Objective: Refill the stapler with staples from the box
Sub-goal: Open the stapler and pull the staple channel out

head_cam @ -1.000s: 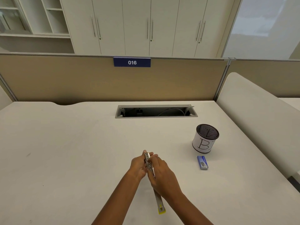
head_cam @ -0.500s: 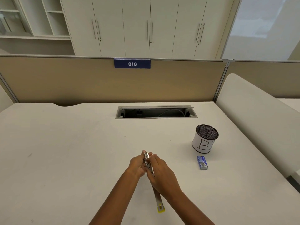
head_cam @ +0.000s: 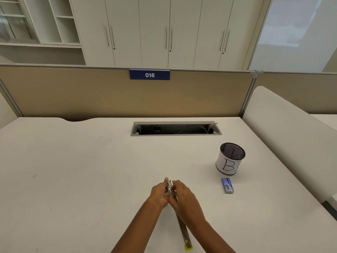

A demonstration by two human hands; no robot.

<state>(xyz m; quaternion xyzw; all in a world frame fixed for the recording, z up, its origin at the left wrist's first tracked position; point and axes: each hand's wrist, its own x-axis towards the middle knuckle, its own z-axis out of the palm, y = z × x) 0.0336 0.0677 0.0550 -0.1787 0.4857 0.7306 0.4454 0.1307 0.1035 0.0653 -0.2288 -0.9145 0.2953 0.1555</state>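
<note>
The stapler [head_cam: 183, 229] is a long metal one with a yellow end, lying opened out on the white desk near the front edge. Its far metal end sits between both hands. My left hand [head_cam: 159, 195] grips that end from the left. My right hand [head_cam: 184, 196] closes over it from the right, fingers pinched at the metal channel. Whether staples are in the fingers is hidden. The small blue staple box [head_cam: 227, 185] lies flat on the desk, about a hand's width to the right of my right hand.
A black mesh pen cup [head_cam: 230, 158] wrapped in white paper marked "B" stands just behind the staple box. An open cable slot [head_cam: 176, 129] cuts the desk at the back centre. A tan partition [head_cam: 109, 94] bounds the far edge, a white divider [head_cam: 291, 128] the right.
Both hands stay clasped on the stapler's far end and shift only slightly. The box and the cup have not moved.
</note>
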